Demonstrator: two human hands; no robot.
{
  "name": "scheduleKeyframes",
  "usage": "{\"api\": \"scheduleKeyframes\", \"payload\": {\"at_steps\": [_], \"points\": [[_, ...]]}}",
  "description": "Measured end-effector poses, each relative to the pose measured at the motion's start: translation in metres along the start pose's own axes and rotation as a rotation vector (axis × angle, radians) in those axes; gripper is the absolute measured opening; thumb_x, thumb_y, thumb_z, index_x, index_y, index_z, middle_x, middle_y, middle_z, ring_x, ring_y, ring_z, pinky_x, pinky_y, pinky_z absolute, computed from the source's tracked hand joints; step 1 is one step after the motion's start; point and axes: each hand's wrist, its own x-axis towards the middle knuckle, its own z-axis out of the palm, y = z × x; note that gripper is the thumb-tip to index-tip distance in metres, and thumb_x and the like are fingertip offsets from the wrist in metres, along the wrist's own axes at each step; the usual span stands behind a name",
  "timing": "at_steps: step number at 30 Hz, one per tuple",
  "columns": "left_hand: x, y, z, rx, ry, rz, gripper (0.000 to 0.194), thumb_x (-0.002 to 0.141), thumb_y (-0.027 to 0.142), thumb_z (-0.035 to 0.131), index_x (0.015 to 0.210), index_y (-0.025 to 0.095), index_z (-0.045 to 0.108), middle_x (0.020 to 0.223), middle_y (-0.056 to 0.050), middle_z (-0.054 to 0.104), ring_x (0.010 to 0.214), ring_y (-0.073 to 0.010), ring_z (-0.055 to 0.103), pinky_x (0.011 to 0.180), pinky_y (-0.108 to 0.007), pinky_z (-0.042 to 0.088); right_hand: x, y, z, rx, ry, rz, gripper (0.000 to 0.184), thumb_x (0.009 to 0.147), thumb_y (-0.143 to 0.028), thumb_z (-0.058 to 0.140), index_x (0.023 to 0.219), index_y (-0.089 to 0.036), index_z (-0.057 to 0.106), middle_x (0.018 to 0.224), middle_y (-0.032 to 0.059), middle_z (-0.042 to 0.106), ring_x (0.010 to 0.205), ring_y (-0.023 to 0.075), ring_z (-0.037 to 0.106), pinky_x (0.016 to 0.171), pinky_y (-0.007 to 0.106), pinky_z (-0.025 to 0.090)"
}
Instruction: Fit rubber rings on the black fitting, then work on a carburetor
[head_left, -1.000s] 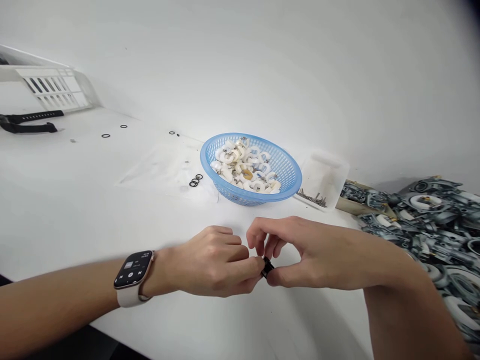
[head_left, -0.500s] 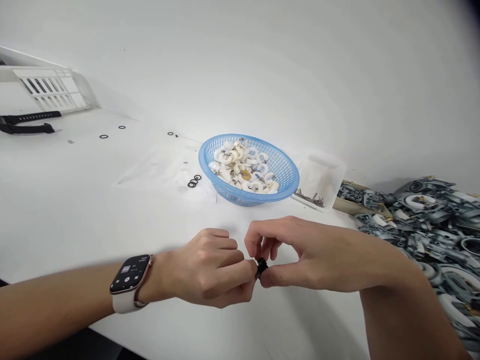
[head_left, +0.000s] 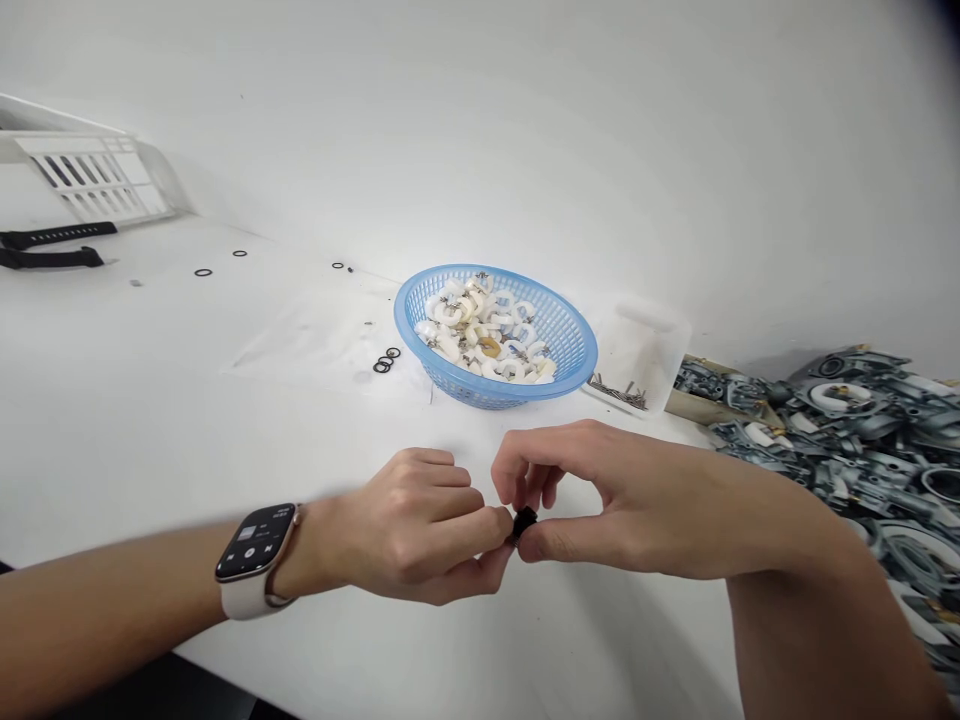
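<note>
Between my two hands, above the white table, is a small black part, mostly covered by fingers. My left hand is curled closed, its thumb and forefinger pinching the part's left end. From the right, my right hand holds the same part at the thumb tip, with its other fingers bent over. Beyond the hands stands a blue mesh basket of white ring-shaped pieces with metal bits. Several black rubber rings lie left of the basket.
A clear plastic box with thin metal pins stands right of the basket. Grey metal castings are piled at the right. Far left are a black-strapped watch and a white slotted basket. A wall rises behind the table.
The black part has turned slightly between my fingers, and both hands have risen a little. The basket and other things on the table stay in place.
</note>
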Motion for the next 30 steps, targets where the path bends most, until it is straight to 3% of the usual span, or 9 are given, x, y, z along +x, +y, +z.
{"api": "scheduleKeyframes", "payload": {"at_steps": [7, 11, 19, 30], "points": [[-0.0029, -0.0001, 0.0015, -0.034, 0.013, -0.017, 0.009, 0.09, 0.011, 0.06, 0.087, 0.018, 0.055, 0.056, 0.007, 0.051, 0.046, -0.0115, 0.042, 0.045, -0.031, 0.032, -0.001, -0.0027, 0.0019, -0.026, 0.024, 0.003, 0.009, 0.091, -0.02, 0.07, 0.096, -0.025, 0.065, 0.093, -0.0055, 0.07, 0.086, 0.0123, 0.064, 0.068, 0.022, 0.048], [-0.0001, 0.0017, -0.0003, -0.094, 0.04, -0.113, 0.013, 0.09, 0.01, 0.062, 0.085, 0.018, 0.053, 0.055, 0.008, 0.049, 0.046, -0.0096, 0.039, 0.046, -0.029, 0.03, -0.0027, -0.0041, 0.0013, -0.011, 0.046, 0.015, 0.009, 0.094, -0.02, 0.065, 0.1, -0.026, 0.065, 0.094, -0.006, 0.071, 0.088, 0.0119, 0.066, 0.068, 0.021, 0.05], [0.0014, 0.0016, 0.0016, -0.243, 0.098, -0.308, 0.01, 0.091, 0.011, 0.065, 0.096, 0.018, 0.06, 0.054, 0.012, 0.041, 0.044, -0.0058, 0.041, 0.05, -0.02, 0.039, -0.0026, 0.0034, -0.0031, 0.076, 0.073, -0.077, 0.021, 0.098, -0.014, 0.056, 0.113, -0.027, 0.066, 0.106, -0.0028, 0.073, 0.099, 0.0157, 0.069, 0.084, 0.027, 0.055], [0.0007, 0.0024, 0.0032, -0.284, 0.078, -0.328, 0.009, 0.09, 0.012, 0.066, 0.097, 0.017, 0.062, 0.053, 0.013, 0.04, 0.044, -0.0046, 0.04, 0.051, -0.018, 0.039, -0.0071, 0.0003, -0.0074, 0.104, 0.044, -0.072, 0.019, 0.099, -0.014, 0.058, 0.111, -0.027, 0.066, 0.105, -0.0075, 0.073, 0.098, 0.0083, 0.069, 0.073, 0.014, 0.052]]}}
